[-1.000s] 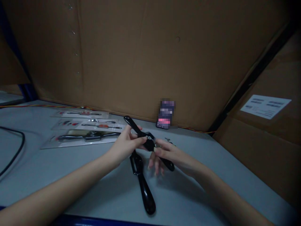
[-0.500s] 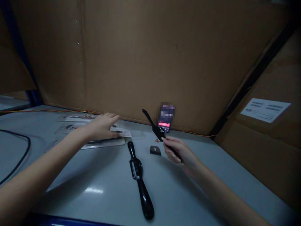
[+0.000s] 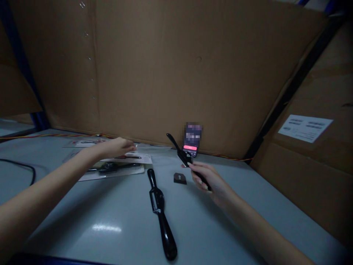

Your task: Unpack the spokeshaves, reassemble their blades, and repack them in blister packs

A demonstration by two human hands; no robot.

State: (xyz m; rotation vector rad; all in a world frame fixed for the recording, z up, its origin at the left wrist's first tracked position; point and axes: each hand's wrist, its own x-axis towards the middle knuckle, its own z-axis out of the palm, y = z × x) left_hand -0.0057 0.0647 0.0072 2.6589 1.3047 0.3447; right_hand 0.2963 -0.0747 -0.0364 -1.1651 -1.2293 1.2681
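My right hand [image 3: 206, 176] grips a black spokeshave [image 3: 183, 156] by one handle, its other handle pointing up and left. Another black spokeshave [image 3: 167, 235] lies lengthwise on the table in front of me, with its body frame showing. Between the two tools rests a small dark slotted blade [image 3: 180, 178], flat on the surface. My left hand [image 3: 120, 147] is above the clear carded packages [image 3: 139, 169] on the left, its fingers curled together. Whatever its fingertips may pinch is hidden or too small to name.
A phone [image 3: 192, 138] with a lit screen leans against the cardboard wall [image 3: 143, 73] at the back. A black cable [image 3: 24, 165] curves over the left of the table. Thin coloured wires [image 3: 41, 136] run along the back edge. A labelled carton [image 3: 309, 176] stands at right.
My left hand has shifted slightly left, and its fingers have gone from spread to curled, uncovering more of the packages. My right hand keeps the spokeshave. The view has shifted slightly.
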